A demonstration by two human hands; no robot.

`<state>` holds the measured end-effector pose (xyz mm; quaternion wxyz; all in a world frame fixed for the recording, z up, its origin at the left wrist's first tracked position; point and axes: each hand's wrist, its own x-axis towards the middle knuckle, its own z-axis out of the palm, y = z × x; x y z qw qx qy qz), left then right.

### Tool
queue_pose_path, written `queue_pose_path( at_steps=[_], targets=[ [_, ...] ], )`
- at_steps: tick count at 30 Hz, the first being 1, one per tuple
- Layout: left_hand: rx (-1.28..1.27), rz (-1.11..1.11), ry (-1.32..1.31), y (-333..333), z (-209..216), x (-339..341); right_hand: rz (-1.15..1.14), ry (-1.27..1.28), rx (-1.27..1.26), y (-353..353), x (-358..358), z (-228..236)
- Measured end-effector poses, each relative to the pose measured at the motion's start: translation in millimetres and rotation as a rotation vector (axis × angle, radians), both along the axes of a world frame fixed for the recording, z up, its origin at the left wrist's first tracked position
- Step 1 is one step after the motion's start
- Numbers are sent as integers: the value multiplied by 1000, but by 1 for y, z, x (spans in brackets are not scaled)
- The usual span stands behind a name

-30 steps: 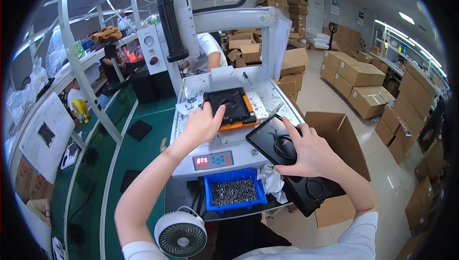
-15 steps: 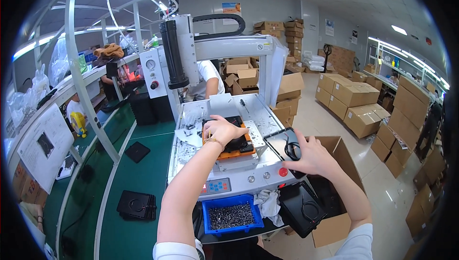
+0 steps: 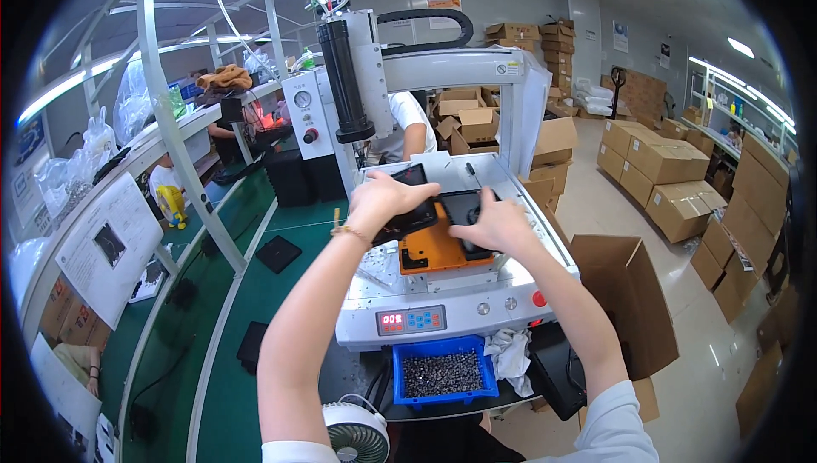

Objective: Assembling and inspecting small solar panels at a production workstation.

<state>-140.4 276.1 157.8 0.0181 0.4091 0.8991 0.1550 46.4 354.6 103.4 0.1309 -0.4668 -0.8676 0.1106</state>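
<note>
My left hand (image 3: 380, 203) is closed on a flat black rectangular housing (image 3: 414, 175), lifted and tilted over the left side of the orange fixture (image 3: 423, 252). With its fingers bent round the edge, my right hand (image 3: 496, 223) holds another black framed panel (image 3: 459, 206) against the right part of that fixture. A dark loop, perhaps a cable, is partly hidden under these fingers. The fixture sits on the white bed of a gantry machine (image 3: 442, 318), whose black cylinder head (image 3: 345, 80) hangs beyond my left hand.
A blue bin (image 3: 448, 398) of small dark metal parts stands below the control panel (image 3: 412, 320), with a white cloth (image 3: 511, 357) beside it. A small fan (image 3: 356, 433) is at the front. Black panels lie on the green table (image 3: 223, 293); an open carton (image 3: 634, 293) stands right.
My left hand has raised a black housing from the fixture, moving slightly left. My right hand has carried its black panel from beside the machine onto the fixture. The view has shifted.
</note>
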Motion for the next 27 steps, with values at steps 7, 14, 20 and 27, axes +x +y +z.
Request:
queue_pose_path(
  at_steps=[7,14,20,27],
  targets=[
    [-39,18,70,-71,5,-23,-99,-84,72,-36,-62,1],
    [-70,-16,46,-103,1,-17,-41,-189,63,-30,-78,-7],
    [-83,-74,17,-110,-3,-6,155,-37,-134,-18,-46,11],
    [-50,-110,45,-134,-16,4,409,416,184,16,84,-30]
  ],
)
